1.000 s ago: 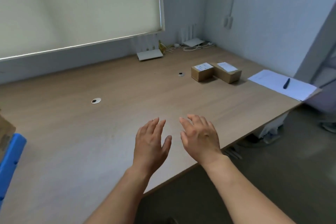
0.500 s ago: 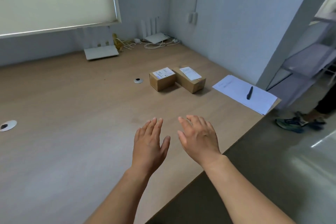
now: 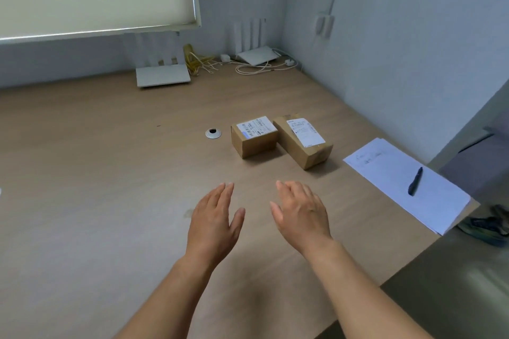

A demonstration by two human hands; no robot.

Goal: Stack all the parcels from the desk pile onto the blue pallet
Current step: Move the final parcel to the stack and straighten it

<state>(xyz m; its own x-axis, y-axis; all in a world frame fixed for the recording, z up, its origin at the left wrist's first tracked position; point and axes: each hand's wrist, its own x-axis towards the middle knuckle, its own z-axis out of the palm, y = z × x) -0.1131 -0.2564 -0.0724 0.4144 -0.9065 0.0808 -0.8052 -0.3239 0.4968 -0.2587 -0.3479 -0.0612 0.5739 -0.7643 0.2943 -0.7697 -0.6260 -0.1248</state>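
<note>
two parcels sit on the desk [image 3: 110, 173] toward its right edge, about midway between front and back. the left parcel [image 3: 254, 136] is squat and nearly square. the right parcel [image 3: 303, 140] is longer and lies at an angle. they are just beside each other, and i cannot tell whether their near corners touch. each has a white label on top. the blue pallet is not in view.

the left hand [image 3: 213, 224] and right hand [image 3: 301, 217] hover nearer the front edge, apart from the parcels. their fingers are straight and loose, palms turned inward, and they hold nothing.

these look like small taped cardboard boxes: stiff-walled, probably light, dry enough not to slip. each seems small enough for one hand, taken across two opposite side faces with the thumb on one and fingers on the other. the labels look smoother, so the bare card is the better hold. the contents are unknown, so a gentle squeeze is wise.

a paper [image 3: 385, 170] with a pen [image 3: 415, 181] lies at the right edge, clear of the reach.
</note>
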